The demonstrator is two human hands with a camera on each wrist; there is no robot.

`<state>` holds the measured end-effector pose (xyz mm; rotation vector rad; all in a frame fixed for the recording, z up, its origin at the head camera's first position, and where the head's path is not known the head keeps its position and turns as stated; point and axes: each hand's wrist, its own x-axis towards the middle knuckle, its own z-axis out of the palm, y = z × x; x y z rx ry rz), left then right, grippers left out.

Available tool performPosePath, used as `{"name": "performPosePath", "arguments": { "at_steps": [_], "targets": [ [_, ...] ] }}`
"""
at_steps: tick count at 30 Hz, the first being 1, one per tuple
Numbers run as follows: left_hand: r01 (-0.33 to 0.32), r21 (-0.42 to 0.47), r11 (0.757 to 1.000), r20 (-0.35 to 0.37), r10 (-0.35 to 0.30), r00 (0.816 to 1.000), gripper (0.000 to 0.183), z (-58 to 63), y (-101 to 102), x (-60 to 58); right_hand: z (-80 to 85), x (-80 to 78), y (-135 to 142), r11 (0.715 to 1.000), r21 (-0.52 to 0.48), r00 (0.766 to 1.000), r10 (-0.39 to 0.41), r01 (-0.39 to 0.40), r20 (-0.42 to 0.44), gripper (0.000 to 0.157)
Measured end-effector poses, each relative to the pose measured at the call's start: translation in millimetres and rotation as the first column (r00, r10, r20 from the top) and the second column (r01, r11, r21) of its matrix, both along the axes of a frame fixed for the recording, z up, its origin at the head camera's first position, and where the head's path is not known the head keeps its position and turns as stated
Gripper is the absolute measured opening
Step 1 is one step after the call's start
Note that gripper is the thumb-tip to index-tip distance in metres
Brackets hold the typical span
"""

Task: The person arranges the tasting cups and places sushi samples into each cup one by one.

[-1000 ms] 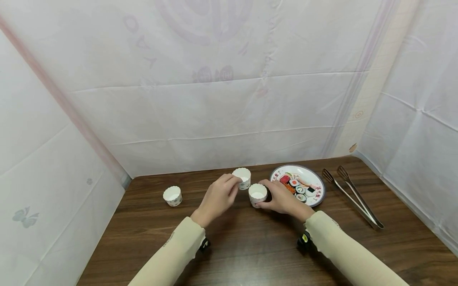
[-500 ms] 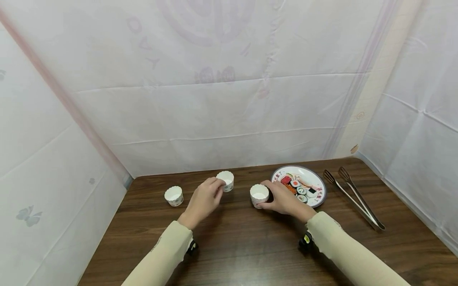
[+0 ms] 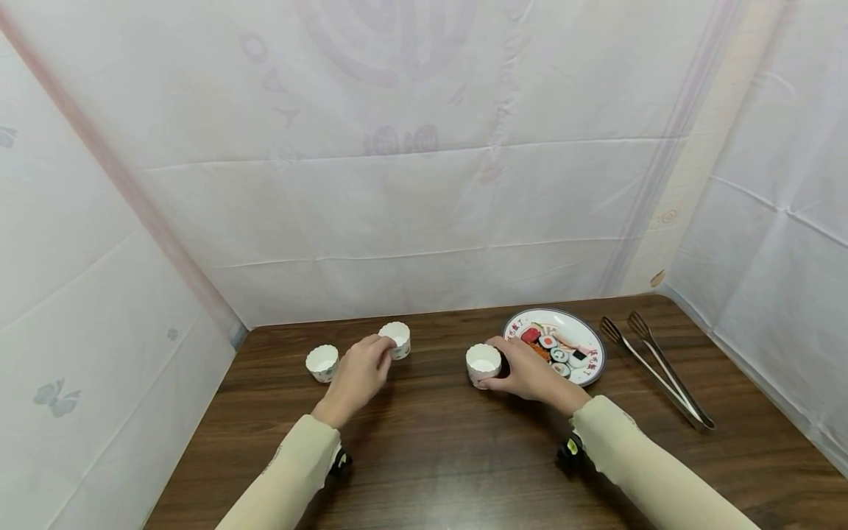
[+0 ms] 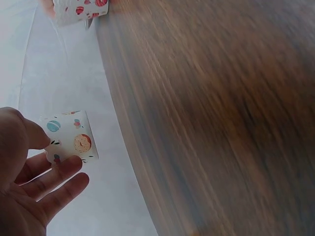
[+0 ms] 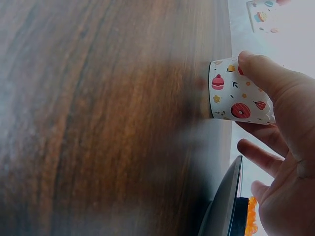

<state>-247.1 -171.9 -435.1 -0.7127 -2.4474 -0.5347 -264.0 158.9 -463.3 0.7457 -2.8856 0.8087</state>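
My left hand (image 3: 356,374) pinches a white paper baking cup (image 3: 397,340) by its rim and side. In the left wrist view, that baking cup (image 4: 74,137) shows a doughnut and a blue macaron print, raised above the tabletop. With thumb and fingers my right hand (image 3: 526,372) grips a second baking cup (image 3: 482,366), upright. Red doughnut and cupcake prints cover this cup (image 5: 238,93) in the right wrist view, its base close to the table. Just left of my left hand stands a third baking cup (image 3: 321,361), partly overlapped by the hand.
Behind my right hand is a round white plate (image 3: 592,374) bearing several sushi pieces, some hidden by the hand. Metal tongs (image 3: 662,379) lie spread on the right of the brown wooden table (image 3: 424,456). White cloth (image 3: 371,221) hangs along the back and both sides.
My left hand has carried its baking cup leftward, away from the right-hand cup and closer to the third one. The right hand keeps its grip and stays nearly in place.
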Motion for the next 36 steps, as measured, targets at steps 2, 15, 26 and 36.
{"name": "performPosePath", "arguments": {
  "at_steps": [2,15,26,36],
  "targets": [
    [-0.008,-0.001,1.0,0.004,0.008,1.0,0.009,-0.7,-3,0.3,-0.5,0.5,0,1.0,0.002,1.0,0.0,0.0,0.004,0.065],
    [-0.025,-0.015,1.0,0.087,0.027,0.996,0.007,-4.8,-15,1.7,-1.3,5.9,3,1.0,0.017,1.0,0.0,0.001,-0.019,0.064],
    [-0.023,-0.04,0.999,0.133,0.028,0.991,0.01,-10.2,-19,0.9,-0.1,8.4,4,1.0,0.018,1.0,-0.004,0.004,-0.019,0.064],
    [-0.031,-0.049,0.998,0.195,0.04,0.98,0.01,-12.6,-21,0.7,-0.9,7.4,4,1.0,0.019,1.0,-0.014,0.015,-0.017,0.065]
  ]
}}
